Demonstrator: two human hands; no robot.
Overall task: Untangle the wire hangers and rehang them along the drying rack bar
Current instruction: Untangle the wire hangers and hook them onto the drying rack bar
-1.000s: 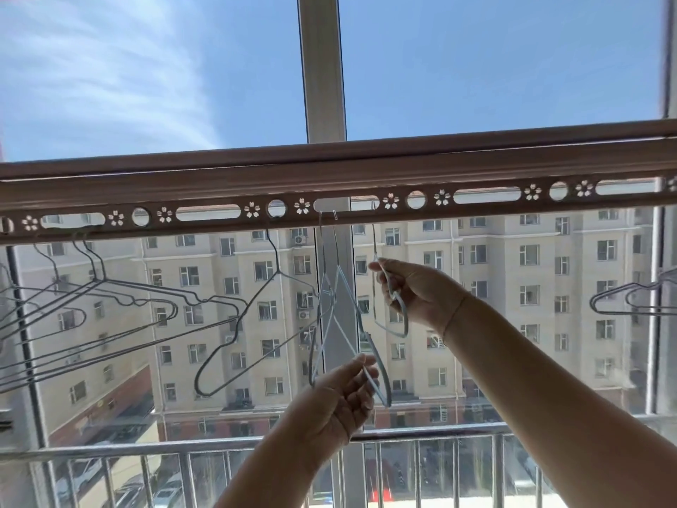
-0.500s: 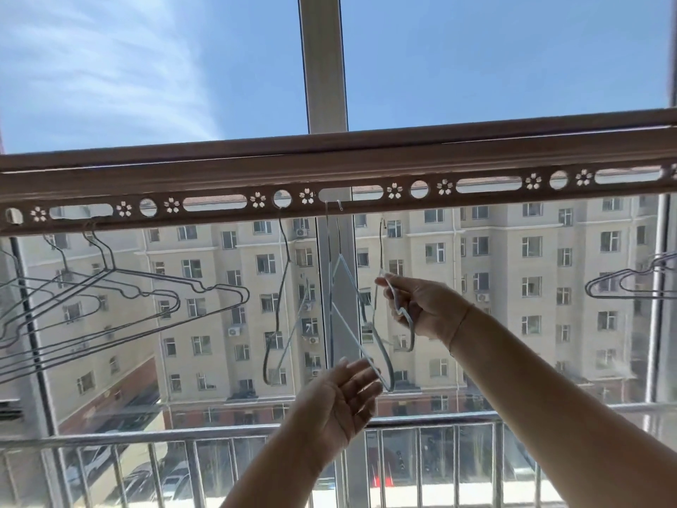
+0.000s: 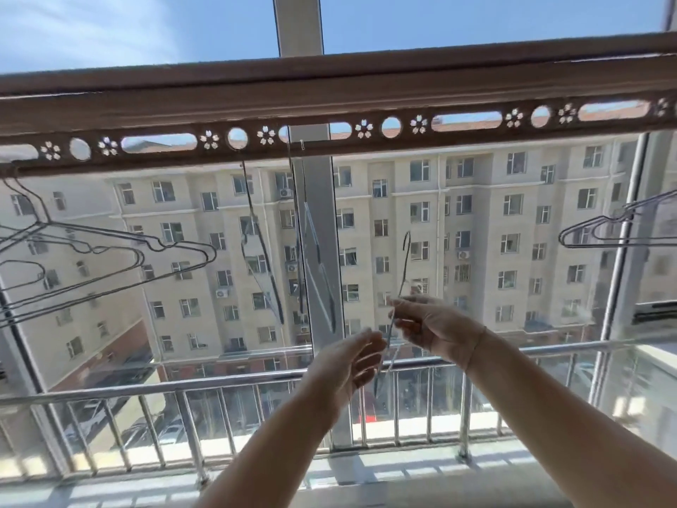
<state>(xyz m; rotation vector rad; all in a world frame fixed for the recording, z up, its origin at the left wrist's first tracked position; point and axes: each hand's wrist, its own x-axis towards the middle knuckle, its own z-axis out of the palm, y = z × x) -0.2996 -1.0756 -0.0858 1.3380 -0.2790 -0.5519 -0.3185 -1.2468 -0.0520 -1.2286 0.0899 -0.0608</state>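
One hanger has come off the drying rack bar (image 3: pixel 329 100).

At far left, a bunch of hangers (image 3: pixel 110 258) crowds under the bar. At centre, two hangers (image 3: pixel 263 258) dangle edge-on from its slots. Lower centre, the left hand (image 3: pixel 351 364) reaches loose, straight fingers toward the freed hanger (image 3: pixel 401 284), though blur hides any contact. The right hand (image 3: pixel 436 328) pinches it below the hook, which was on the bar half a second ago and is now in open air. It looks untangled and ready for an empty slot, short of the far-right hangers (image 3: pixel 615 229).
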